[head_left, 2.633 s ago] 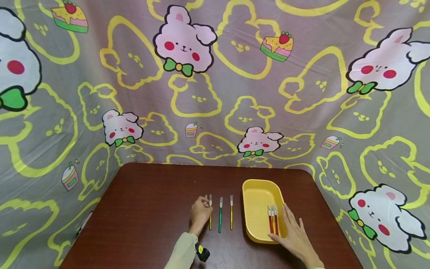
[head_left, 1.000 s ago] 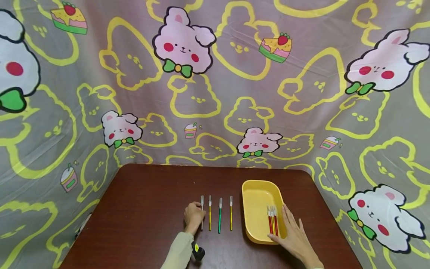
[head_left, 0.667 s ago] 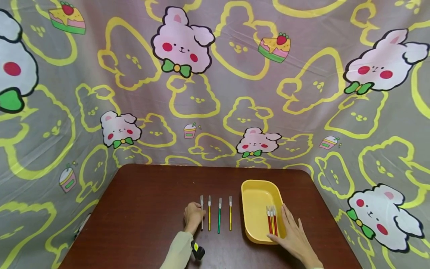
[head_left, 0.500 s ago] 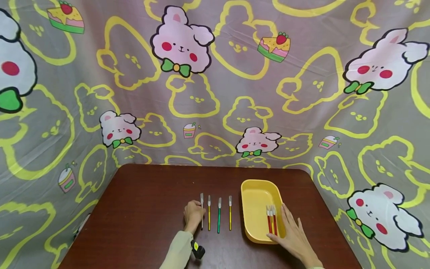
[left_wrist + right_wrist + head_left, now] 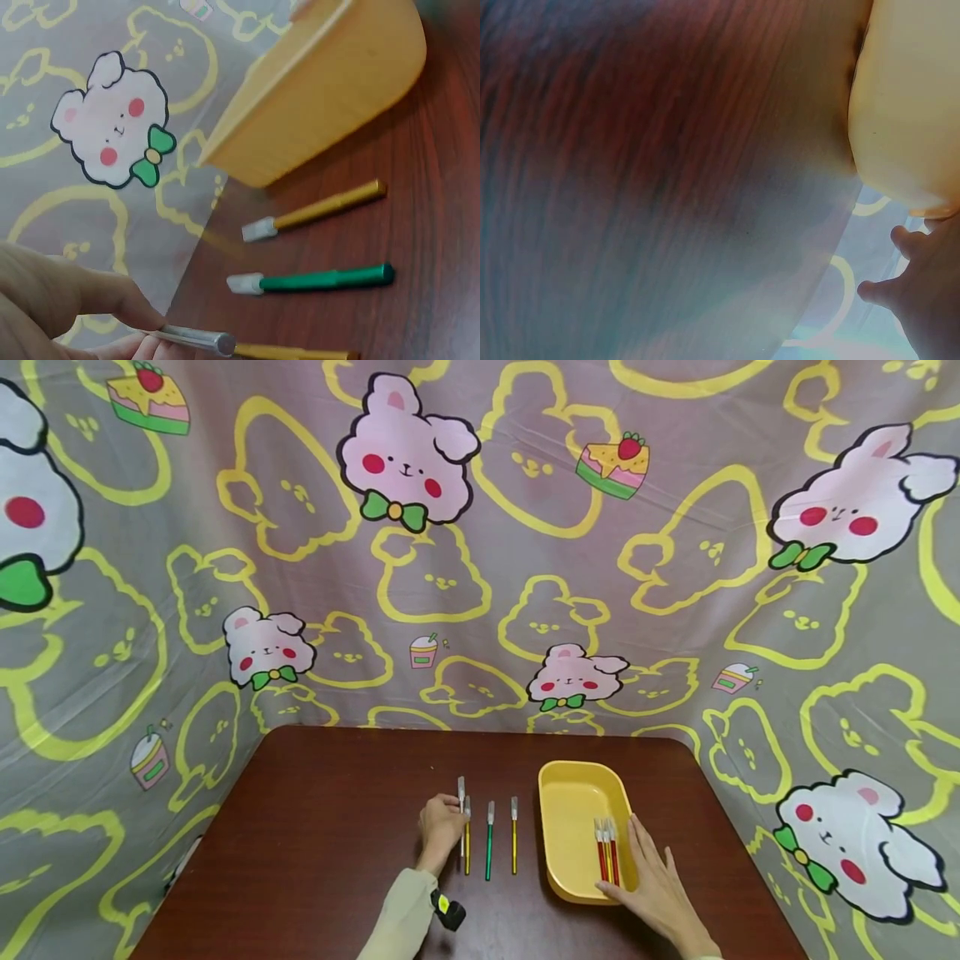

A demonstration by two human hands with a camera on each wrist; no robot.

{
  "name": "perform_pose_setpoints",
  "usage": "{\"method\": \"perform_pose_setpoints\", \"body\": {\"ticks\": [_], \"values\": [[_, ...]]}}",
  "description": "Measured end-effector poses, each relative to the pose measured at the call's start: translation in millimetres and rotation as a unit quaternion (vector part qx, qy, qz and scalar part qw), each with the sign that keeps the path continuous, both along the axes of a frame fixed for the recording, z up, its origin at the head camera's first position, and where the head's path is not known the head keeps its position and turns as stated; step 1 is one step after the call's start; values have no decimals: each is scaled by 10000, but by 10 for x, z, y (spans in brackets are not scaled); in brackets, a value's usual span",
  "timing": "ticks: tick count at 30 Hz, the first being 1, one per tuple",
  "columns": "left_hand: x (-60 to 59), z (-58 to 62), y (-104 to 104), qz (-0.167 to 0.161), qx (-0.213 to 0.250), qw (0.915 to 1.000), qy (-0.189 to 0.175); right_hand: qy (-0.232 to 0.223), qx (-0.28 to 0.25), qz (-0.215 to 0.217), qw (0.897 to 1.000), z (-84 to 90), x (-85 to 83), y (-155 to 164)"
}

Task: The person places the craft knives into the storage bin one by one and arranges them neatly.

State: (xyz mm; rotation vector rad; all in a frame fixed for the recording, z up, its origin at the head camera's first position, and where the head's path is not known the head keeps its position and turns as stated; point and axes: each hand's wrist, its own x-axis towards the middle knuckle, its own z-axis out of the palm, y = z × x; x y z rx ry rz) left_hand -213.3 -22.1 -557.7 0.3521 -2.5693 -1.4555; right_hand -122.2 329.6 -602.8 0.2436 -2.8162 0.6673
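Note:
My left hand (image 5: 441, 822) pinches a silver craft knife (image 5: 199, 339) with a clear cap, held close over the table. Just right of it lies a yellow craft knife (image 5: 467, 852), partly overlapped by the silver one in the head view. Farther right lie a green craft knife (image 5: 489, 852) and another yellow one (image 5: 514, 847), roughly parallel, caps toward the back. My right hand (image 5: 663, 889) rests against the right side of a yellow tray (image 5: 562, 839), fingers extended, thumb over its near corner. Inside the tray, two red craft knives and a yellow one (image 5: 609, 858) lie side by side.
The brown wooden table (image 5: 330, 827) has rounded far corners. A grey curtain (image 5: 480, 568) with rabbit prints surrounds it at the back and sides. A black wrist camera (image 5: 450, 912) sits on my left wrist.
My left hand was beside the silver craft knife in the row; now it has shifted right and away from me with the knife, beside the first yellow one. The right hand stays at the tray.

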Motion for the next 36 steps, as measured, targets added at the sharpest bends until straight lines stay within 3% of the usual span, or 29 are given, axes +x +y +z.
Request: {"method": "perform_pose_setpoints", "body": {"ticks": [8,15,22,29,36], "values": [[63,81,164,-217,243,9992,-219,-6,-18,13,10000,10,-3,-1],[110,128,319,-471,476,9976,-152,3,-25,7,10000,4,0,-3],[125,211,484,-778,382,9962,11,69,-38,-16,10000,15,5,-3],[143,291,655,-1056,970,9894,-222,26,-61,6,10000,-1,6,3],[156,378,866,-1153,950,9886,-196,12,-34,-9,10000,-12,-1,10]]}}
